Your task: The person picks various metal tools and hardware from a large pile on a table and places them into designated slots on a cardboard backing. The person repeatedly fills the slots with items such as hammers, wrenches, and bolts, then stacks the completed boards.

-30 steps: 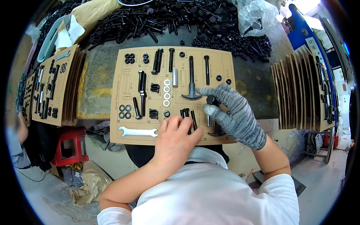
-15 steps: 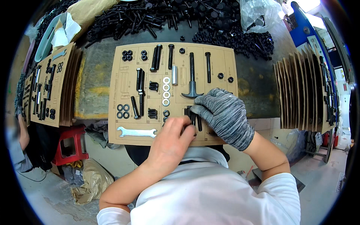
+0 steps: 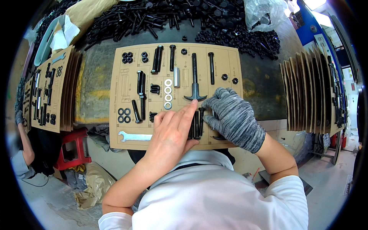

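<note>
A brown cardboard panel lies in front of me with black bolts, nuts and washers laid out on it. My bare left hand rests over its lower middle, fingers stretched out, the longest tip near the crossbar of a black T-shaped part. Just right of that hand stands a row of black bolts, partly covered by it. My right hand, in a grey knitted glove, has its fingers curled beside these bolts; what they pinch is hidden. A silver wrench, silver washers and a metal tube lie left.
Loose black bolts are heaped along the far table, with a pile of nuts and a clear plastic bag. Filled panels stand at left, more panels at right. Another person's arm shows beyond a red stool.
My left hand has straightened its fingers and reached up across the panel, covering the lower nuts. My right hand has shifted slightly right, uncovering more of the bolt row. The panel slid slightly left.
</note>
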Demonstrator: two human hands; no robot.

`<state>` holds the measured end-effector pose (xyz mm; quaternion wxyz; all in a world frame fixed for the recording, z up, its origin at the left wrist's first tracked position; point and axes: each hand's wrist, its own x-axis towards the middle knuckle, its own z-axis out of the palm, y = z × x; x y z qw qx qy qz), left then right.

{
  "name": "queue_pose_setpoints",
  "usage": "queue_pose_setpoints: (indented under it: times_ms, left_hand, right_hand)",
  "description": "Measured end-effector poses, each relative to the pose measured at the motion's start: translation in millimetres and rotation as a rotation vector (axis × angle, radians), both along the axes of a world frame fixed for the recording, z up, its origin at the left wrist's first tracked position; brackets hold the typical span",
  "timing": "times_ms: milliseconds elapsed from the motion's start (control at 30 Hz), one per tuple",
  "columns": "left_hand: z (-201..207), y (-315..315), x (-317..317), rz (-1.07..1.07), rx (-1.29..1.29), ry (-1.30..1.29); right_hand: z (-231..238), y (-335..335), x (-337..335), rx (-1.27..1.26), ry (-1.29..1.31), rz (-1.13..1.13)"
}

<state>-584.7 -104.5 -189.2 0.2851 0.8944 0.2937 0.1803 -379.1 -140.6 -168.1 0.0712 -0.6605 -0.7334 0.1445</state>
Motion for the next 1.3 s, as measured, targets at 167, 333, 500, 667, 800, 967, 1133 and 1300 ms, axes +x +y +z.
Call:
queue_pose_setpoints:
  times_ms: [167,333,500,667,800,967,1133,1300]
  left_hand:
    - [-1,2,2,-0.028,-0.029,0.0]
    - [5,3,4,-0.014,-0.015,0.023]
    - [23,38,7,0.271,0.214,0.081]
    - [18,79,33,0.317,0.358,0.138]
    - [17,88,42,0.257,0.262,0.169]
    - [13,93,58,0.192,0.215,0.153]
    - [18,97,62,0.163,0.194,0.17]
    - [24,93,56,0.174,0.199,0.189]
  right_hand:
    - [-5,-1,2,0.027,0.055,0.04]
    - [-4,1,6,0.053,0.068,0.046]
    - [7,4,21,0.175,0.19,0.003]
    - [22,16,23,0.272,0.329,-0.067]
    - [14,9,32,0.293,0.432,-0.13]
    - [10,8,51,0.247,0.508,-0.192]
    - [11,9,55,0.28,0.522,-0.202]
    - [15,10,57,0.249,0.48,-0.197]
